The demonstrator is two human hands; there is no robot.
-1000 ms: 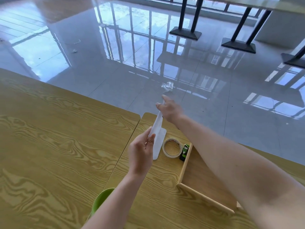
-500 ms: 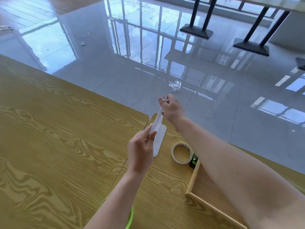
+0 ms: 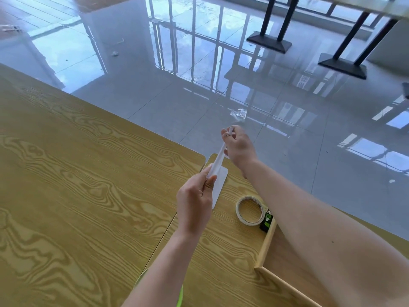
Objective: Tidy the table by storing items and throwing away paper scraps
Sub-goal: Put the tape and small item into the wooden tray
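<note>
Above the corner of the table (image 3: 88, 173) I hold a paper strip (image 3: 218, 160), left hand (image 3: 194, 196) pinching its near end and right hand (image 3: 240, 147) pinching its far end, so it is stretched, probably to fold it small before throwing; a tape roll (image 3: 249, 210) lies near the tray (image 3: 265, 247)

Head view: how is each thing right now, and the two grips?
strip: stretched straight in the air, pinched at both ends.
left grip: pinches the strip's near end.
right grip: pinches its far end.
sheet: flat on the table.
tape: lying flat beside the tray.
box: by the tray's corner.
wrapper: crumpled on the floor.
</note>
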